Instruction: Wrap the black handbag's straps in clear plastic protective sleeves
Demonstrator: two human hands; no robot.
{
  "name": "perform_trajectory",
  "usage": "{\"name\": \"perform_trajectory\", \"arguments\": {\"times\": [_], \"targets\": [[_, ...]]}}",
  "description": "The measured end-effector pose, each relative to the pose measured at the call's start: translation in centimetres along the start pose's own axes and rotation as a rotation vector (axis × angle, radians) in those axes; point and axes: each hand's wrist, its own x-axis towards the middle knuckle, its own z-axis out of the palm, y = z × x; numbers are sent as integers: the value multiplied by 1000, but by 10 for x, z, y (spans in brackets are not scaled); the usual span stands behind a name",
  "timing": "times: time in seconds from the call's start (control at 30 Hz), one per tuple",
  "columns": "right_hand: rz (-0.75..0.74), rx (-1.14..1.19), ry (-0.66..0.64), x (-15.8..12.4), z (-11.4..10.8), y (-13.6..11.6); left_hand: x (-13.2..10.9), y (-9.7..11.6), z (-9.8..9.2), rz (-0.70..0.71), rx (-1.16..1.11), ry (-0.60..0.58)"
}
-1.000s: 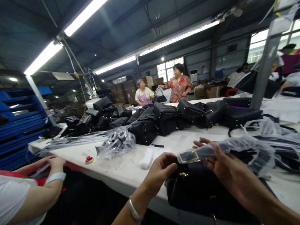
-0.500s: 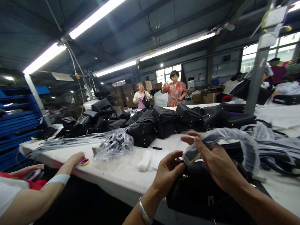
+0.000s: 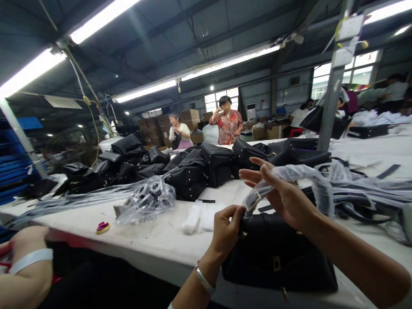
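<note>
A black handbag [image 3: 282, 260] with a gold clasp stands on the table edge in front of me. Its handle [image 3: 302, 172] is wrapped in clear plastic and arches above the bag, with a gold buckle near its left end. My left hand [image 3: 226, 228] is closed, thumb and forefinger pinching that end at the bag's upper left corner. The exact spot under the fingertips is hidden. My right hand [image 3: 286, 196] holds the handle loosely between thumb and palm, its fingers stretched out to the left.
Black bags [image 3: 189, 173] lie piled along the table [image 3: 155, 238]. Nearer are plastic-wrapped parts [image 3: 149, 198], white wrapping [image 3: 198, 216] and a pink-and-yellow roll [image 3: 102, 228]. Wrapped straps [image 3: 368, 197] lie right, near a metal post [image 3: 330, 103]. A co-worker's arm [image 3: 30, 271] is at left; two people stand beyond.
My view has turned slightly right. My right hand's fingers have lifted and straightened, and the handle's buckle end shows more. The co-worker's hand at left has drawn back from the pink-and-yellow roll.
</note>
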Motion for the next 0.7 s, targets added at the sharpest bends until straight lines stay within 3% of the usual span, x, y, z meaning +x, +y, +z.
{"name": "perform_trajectory", "arguments": {"times": [0.17, 0.3, 0.47, 0.53, 0.6, 0.67, 0.7], "targets": [[94, 55, -16, -13, -12, 4, -4, -10, -12, 37, 80, -46], [98, -30, 25, -12, -15, 10, 12, 5, -15, 88, 16, -79], [-139, -671, -30, -13, -28, -3, 35, 29, -12, -27, -173, -324], [-208, -813, -16, -24, -42, -14, 38, 26, -14, -66, -223, -306], [-436, -1006, 81, -36, -61, -22, 37, 19, -17, -70, -278, -241], [-736, -1270, 263, -43, -81, -21, 35, 11, -22, -54, -315, -217], [-787, -1383, 335, -44, -92, -17, 33, 7, -24, -43, -317, -233]]}}
